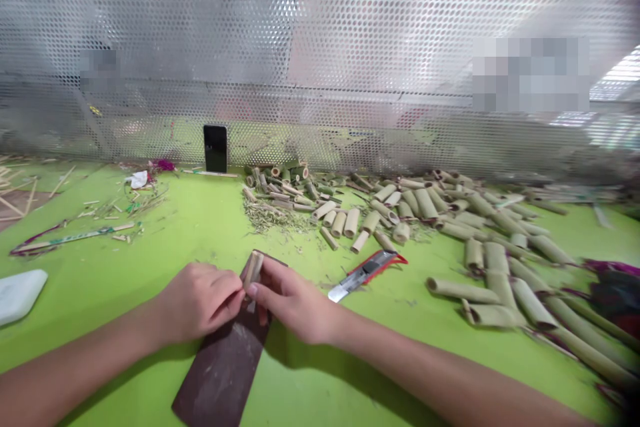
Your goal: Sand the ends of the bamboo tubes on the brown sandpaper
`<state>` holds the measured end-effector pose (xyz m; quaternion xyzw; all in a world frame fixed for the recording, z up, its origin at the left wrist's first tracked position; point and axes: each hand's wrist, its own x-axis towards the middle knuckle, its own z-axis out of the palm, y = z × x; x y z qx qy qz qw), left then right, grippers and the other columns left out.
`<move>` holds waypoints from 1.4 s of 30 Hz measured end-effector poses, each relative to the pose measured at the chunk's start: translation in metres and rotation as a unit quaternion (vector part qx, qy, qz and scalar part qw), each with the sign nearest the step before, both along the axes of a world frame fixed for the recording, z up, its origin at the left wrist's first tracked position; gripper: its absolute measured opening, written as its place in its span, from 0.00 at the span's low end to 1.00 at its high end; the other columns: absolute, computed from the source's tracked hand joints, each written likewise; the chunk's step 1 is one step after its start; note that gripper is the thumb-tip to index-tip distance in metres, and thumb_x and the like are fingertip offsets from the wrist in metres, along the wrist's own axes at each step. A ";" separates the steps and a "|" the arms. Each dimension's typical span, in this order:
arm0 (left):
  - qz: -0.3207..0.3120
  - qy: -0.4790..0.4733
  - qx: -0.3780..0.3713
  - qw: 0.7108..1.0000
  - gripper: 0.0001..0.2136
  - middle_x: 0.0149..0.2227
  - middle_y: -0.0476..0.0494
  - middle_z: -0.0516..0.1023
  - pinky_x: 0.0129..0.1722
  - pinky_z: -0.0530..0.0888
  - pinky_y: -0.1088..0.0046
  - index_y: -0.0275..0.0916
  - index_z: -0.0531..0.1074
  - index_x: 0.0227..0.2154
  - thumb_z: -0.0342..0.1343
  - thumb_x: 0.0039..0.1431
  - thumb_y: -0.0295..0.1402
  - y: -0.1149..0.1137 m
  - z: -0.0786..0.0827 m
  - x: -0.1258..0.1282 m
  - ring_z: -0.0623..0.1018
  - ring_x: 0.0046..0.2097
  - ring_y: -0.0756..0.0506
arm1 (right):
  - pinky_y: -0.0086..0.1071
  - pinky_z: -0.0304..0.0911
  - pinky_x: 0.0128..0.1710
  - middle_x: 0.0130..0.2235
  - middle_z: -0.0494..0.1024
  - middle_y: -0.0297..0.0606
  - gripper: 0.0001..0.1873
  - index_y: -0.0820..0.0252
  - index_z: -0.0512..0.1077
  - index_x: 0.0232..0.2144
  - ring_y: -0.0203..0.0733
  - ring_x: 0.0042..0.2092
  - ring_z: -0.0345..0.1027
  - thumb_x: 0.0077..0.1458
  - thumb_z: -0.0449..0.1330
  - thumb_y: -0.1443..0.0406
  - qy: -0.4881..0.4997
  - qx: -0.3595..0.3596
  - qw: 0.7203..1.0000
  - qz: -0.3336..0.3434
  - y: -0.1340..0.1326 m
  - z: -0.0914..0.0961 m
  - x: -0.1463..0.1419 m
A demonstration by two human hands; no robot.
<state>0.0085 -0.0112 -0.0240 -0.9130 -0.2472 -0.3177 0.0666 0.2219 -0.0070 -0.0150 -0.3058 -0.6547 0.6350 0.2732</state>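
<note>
Right hand (pixel 296 303) holds bamboo piece (pixel 255 265) (left hand (pixel 204 299) beside).

Perforated, shiny metal screen (pixel 320 33) at twelve o'clock; glossy black phone (pixel 216 149) at ten; matt, woody tubes (pixel 496 258) at four; metal-bladed knife (pixel 367 271) at five; matt, dusty board (pixel 220 373) at seven.

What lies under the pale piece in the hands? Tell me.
The dark brown board shows beneath the pale piece. The left hand and right hand cover its lower end, so any contact is hidden.
</note>
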 end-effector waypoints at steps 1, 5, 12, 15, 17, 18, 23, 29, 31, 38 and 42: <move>-0.004 0.001 0.008 1.000 0.14 0.21 0.54 0.67 0.22 0.60 0.73 0.39 0.64 0.28 0.44 0.73 0.29 0.001 0.000 -0.001 0.64 0.20 0.52 | 0.31 0.65 0.30 0.32 0.69 0.31 0.24 0.60 0.66 0.37 0.34 0.29 0.66 0.62 0.61 0.45 -0.014 0.010 1.000 -0.001 0.000 0.000 0.001; -0.016 0.003 -0.013 1.000 0.12 0.22 0.54 0.69 0.22 0.62 0.75 0.38 0.66 0.31 0.44 0.73 0.29 0.003 0.004 -0.007 0.66 0.21 0.53 | 0.32 0.65 0.30 0.33 0.70 0.33 0.23 0.60 0.65 0.38 0.35 0.30 0.66 0.63 0.60 0.45 -0.022 0.013 1.000 -0.004 0.000 0.001 0.003; 0.022 0.036 0.001 0.999 0.10 0.24 0.52 0.73 0.22 0.66 0.77 0.38 0.70 0.34 0.46 0.71 0.26 0.025 0.005 -0.032 0.70 0.22 0.53 | 0.33 0.67 0.31 0.34 0.71 0.34 0.24 0.59 0.66 0.39 0.36 0.31 0.67 0.62 0.61 0.44 -0.013 0.003 1.000 -0.005 0.001 -0.001 0.005; 0.145 0.031 0.007 0.989 0.11 0.24 0.49 0.74 0.19 0.64 0.75 0.39 0.72 0.34 0.46 0.71 0.29 0.053 0.006 -0.065 0.70 0.20 0.51 | 0.33 0.68 0.31 0.34 0.72 0.35 0.24 0.59 0.66 0.39 0.36 0.32 0.67 0.62 0.60 0.44 -0.006 0.003 1.000 -0.006 0.001 -0.003 0.006; 0.217 0.009 0.019 0.976 0.12 0.23 0.47 0.73 0.17 0.61 0.74 0.39 0.72 0.35 0.45 0.70 0.32 0.069 0.007 -0.084 0.68 0.18 0.49 | 0.33 0.68 0.31 0.35 0.73 0.36 0.23 0.58 0.66 0.39 0.36 0.32 0.68 0.63 0.60 0.45 -0.005 -0.002 1.000 -0.009 0.002 -0.003 0.007; 0.234 0.006 0.024 0.972 0.11 0.26 0.44 0.75 0.18 0.64 0.72 0.39 0.72 0.37 0.47 0.70 0.35 0.074 0.007 -0.090 0.72 0.21 0.46 | 0.33 0.68 0.31 0.35 0.74 0.36 0.22 0.58 0.66 0.39 0.36 0.31 0.68 0.63 0.60 0.45 -0.003 -0.007 1.000 -0.012 0.003 -0.003 0.007; 0.149 0.050 0.026 0.987 0.17 0.36 0.40 0.81 0.28 0.75 0.66 0.38 0.73 0.44 0.50 0.71 0.47 0.050 0.009 -0.063 0.78 0.29 0.44 | 0.33 0.68 0.30 0.36 0.76 0.37 0.23 0.58 0.65 0.40 0.36 0.31 0.69 0.63 0.61 0.45 0.007 -0.036 0.999 -0.012 0.005 -0.003 0.007; -0.007 0.064 0.043 0.997 0.13 0.31 0.46 0.77 0.29 0.70 0.69 0.37 0.69 0.36 0.47 0.74 0.39 0.001 0.014 -0.005 0.76 0.29 0.47 | 0.30 0.66 0.28 0.30 0.71 0.30 0.26 0.58 0.63 0.37 0.34 0.28 0.68 0.58 0.64 0.44 0.018 -0.040 0.999 0.003 0.002 -0.008 0.001; -0.009 0.052 0.039 0.998 0.13 0.29 0.48 0.75 0.28 0.68 0.69 0.38 0.68 0.34 0.45 0.75 0.37 0.000 0.015 -0.001 0.73 0.27 0.48 | 0.30 0.67 0.28 0.30 0.72 0.30 0.27 0.59 0.64 0.37 0.34 0.28 0.68 0.57 0.65 0.43 0.022 -0.045 0.999 0.005 0.001 -0.009 -0.001; -0.021 0.047 0.045 0.998 0.15 0.26 0.50 0.72 0.27 0.63 0.70 0.38 0.66 0.32 0.41 0.76 0.34 0.006 0.008 -0.007 0.69 0.25 0.49 | 0.31 0.67 0.30 0.32 0.77 0.39 0.32 0.62 0.68 0.37 0.37 0.31 0.71 0.53 0.65 0.39 0.027 -0.080 0.996 0.016 0.004 -0.003 -0.001; -0.038 0.049 0.040 0.997 0.15 0.27 0.50 0.73 0.28 0.63 0.71 0.38 0.66 0.33 0.40 0.76 0.33 0.006 0.005 -0.007 0.69 0.25 0.49 | 0.31 0.66 0.30 0.30 0.77 0.38 0.33 0.63 0.69 0.37 0.35 0.29 0.69 0.52 0.65 0.38 0.013 -0.087 0.996 0.026 0.006 -0.001 0.002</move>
